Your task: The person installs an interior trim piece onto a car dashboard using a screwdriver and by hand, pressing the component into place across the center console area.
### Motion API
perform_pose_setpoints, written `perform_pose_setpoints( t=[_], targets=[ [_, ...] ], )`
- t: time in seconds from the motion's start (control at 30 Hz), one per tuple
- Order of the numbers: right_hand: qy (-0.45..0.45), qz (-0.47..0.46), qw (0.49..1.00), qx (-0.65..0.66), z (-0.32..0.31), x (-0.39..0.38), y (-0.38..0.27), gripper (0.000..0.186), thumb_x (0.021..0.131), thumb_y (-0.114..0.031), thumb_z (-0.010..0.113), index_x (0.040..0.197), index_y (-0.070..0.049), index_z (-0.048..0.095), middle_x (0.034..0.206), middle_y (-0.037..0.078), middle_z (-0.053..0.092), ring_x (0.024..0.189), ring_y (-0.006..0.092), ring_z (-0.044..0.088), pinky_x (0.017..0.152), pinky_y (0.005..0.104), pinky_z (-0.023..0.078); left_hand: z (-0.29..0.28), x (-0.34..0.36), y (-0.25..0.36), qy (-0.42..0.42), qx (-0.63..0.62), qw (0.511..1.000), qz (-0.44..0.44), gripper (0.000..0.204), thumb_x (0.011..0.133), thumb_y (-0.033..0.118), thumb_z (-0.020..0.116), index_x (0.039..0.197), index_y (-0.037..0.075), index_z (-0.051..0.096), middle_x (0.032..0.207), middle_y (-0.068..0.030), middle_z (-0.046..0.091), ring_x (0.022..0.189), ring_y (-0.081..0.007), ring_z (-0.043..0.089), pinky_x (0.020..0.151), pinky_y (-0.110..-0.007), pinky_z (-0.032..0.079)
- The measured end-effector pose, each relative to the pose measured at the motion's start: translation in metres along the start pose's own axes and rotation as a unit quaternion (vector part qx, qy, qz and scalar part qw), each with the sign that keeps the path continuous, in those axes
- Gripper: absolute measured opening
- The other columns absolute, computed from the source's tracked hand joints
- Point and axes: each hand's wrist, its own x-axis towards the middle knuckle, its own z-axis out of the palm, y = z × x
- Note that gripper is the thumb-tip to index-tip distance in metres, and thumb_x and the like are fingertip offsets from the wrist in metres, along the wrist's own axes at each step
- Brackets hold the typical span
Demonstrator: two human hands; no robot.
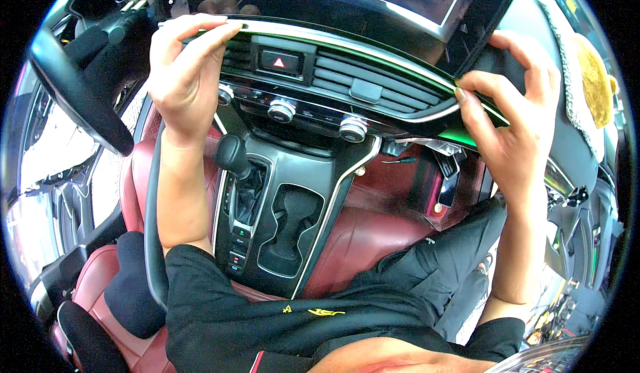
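My left hand (183, 80) has its thumb and fingertips closed on the left part of a long, thin silver trim strip (340, 48) with a green edge, lying just below a large dark screen (333, 3). My right hand (513, 126) grips the strip near its right part with thumb and index finger, its other fingers bent beside the screen's edge. Between my hands are slatted air vents (373, 86), a red-triangle hazard button (279, 62) and silver climate knobs (282, 112). Whether the strip is fixed along its whole length, I cannot tell.
A steering wheel (80, 106) is at left. The gear lever (231, 156) and cup holder (293, 226) stand on the console between red leather seats (360, 240). A red footwell (393, 180) lies below the dash; a yellow fluffy item (593, 83) sits far right.
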Motion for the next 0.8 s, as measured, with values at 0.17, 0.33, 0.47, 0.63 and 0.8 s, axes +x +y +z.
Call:
perform_pose_setpoints(
  t=[0.17,0.33,0.47,0.63,0.8],
  targets=[
    [0.029,-0.012,0.999,0.005,0.004,0.001,-0.003,0.017,0.076,-0.013,0.082,0.092,-0.012,0.076,0.136,0.012,0.064,0.130,0.0345,0.055,0.111,0.0466,0.039,-0.007,-0.006,-0.008,0.083,-0.030,0.992,-0.095,0.041,0.078,0.005,0.092,0.117,0.007,0.079,0.120,-0.0100,0.072,0.114,-0.0210,0.066,0.100,-0.033,0.051],
    [0.034,0.005,0.999,0.009,0.004,-0.002,-0.005,0.016,0.075,-0.010,0.082,0.090,-0.011,0.076,0.134,0.014,0.063,0.132,0.0355,0.054,0.114,0.0471,0.039,0.005,-0.049,-0.045,0.224,-0.123,0.929,-0.266,0.049,0.087,0.013,0.089,0.130,0.002,0.067,0.123,-0.0059,0.064,0.109,-0.0155,0.057,0.100,-0.031,0.048],
    [0.026,0.013,1.000,-0.004,0.004,0.000,-0.010,0.015,0.076,-0.009,0.082,0.090,-0.011,0.076,0.135,0.015,0.063,0.132,0.0355,0.053,0.114,0.0474,0.039,0.006,-0.053,-0.049,0.201,-0.100,0.939,-0.260,0.042,0.085,0.019,0.091,0.120,0.004,0.072,0.119,-0.0061,0.066,0.102,-0.0153,0.060,0.094,-0.030,0.050],
    [0.024,0.022,0.999,0.004,0.005,-0.001,-0.009,0.015,0.077,-0.009,0.082,0.091,-0.010,0.077,0.136,0.016,0.062,0.133,0.0354,0.053,0.115,0.0476,0.038,0.006,-0.045,-0.054,0.178,-0.106,0.945,-0.253,0.029,0.087,0.016,0.088,0.112,0.006,0.078,0.103,0.0000,0.072,0.090,-0.0099,0.058,0.083,-0.026,0.050],
    [0.011,0.041,0.999,-0.005,0.004,-0.004,-0.007,0.015,0.077,-0.010,0.083,0.091,-0.009,0.077,0.136,0.017,0.061,0.132,0.0359,0.053,0.115,0.0474,0.037,0.005,-0.032,-0.056,0.176,-0.169,0.922,-0.301,0.025,0.084,0.014,0.092,0.105,0.006,0.080,0.091,0.0064,0.070,0.079,-0.0034,0.049,0.073,-0.020,0.044]
  ],
)
